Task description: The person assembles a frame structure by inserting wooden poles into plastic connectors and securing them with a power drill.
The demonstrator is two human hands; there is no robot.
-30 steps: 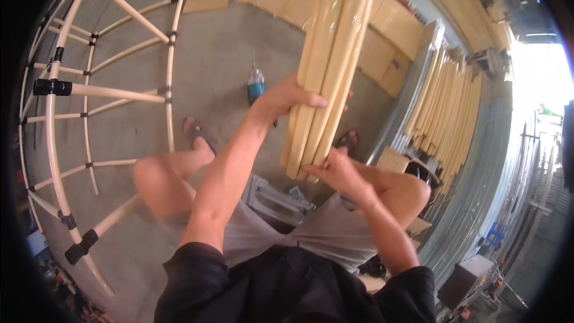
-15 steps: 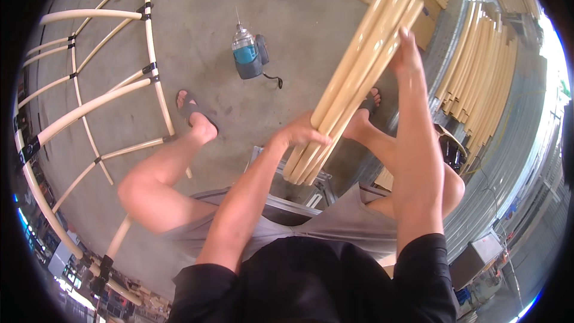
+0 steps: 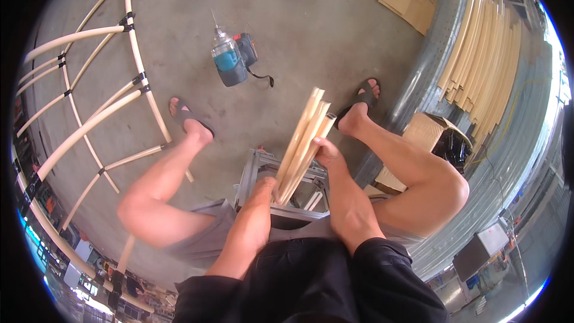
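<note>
Left hand: one, just below centre of frame, forearm rising from the lower edge; set against the lower left end of the bundle of cream tubes. Fingers hidden by wrist and tubes; closure cannot be told.

Right hand: one, right of centre, forearm slanting up and to the left; thumb lying on the bundle's right side near its upper end, hand closed on it, remaining fingers largely out of sight.

Bundle of cream tubes: one, centre of frame, tilted with its top to the right; three upper ends distinguishable, full count unclear.

Grey metal stand: one, below and behind the bundle, partly covered by forearms and tubes.

Cream pipe frame: one, left side, black joints, cut off by the rim; joints too many and too small to count.

Cordless drill: one, on the floor, upper left of centre.

Sandals: two, worn.

Cardboard box: one, right, open, black contents indistinct.

Stacked cream tubes: upper right, overlapping, uncounted.
</note>
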